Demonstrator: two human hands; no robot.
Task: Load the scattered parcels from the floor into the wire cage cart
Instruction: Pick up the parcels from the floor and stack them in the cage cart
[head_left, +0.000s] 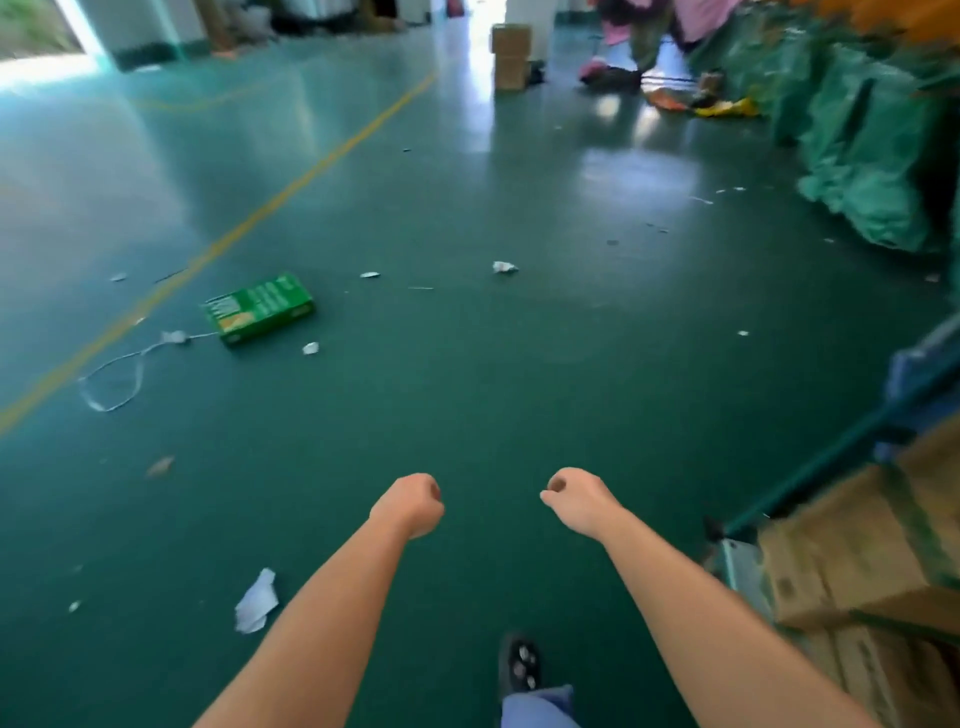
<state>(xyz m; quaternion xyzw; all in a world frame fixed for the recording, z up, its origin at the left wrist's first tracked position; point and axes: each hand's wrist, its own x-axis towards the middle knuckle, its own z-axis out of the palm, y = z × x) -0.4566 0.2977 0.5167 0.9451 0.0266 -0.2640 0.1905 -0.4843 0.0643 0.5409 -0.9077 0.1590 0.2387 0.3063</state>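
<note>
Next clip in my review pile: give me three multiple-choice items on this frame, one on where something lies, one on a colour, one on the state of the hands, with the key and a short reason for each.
1. Where does the green box lie?
A. On the floor, ahead and to the left of the hands
B. Inside the cart
C. On the stacked brown boxes far ahead

2. What colour is the line painted on the floor?
A. White
B. Yellow
C. Red

3. What state are the left hand and the right hand in?
A. Both carry a carton
B. Left grips the green box
C. Both have curled fingers and hold nothing

Key: 1 A, the box sits flat on bare floor left of centre. 2 B, a yellow stripe runs diagonally across the green floor. 3 C, both fists hang over the floor with nothing in them.
</note>
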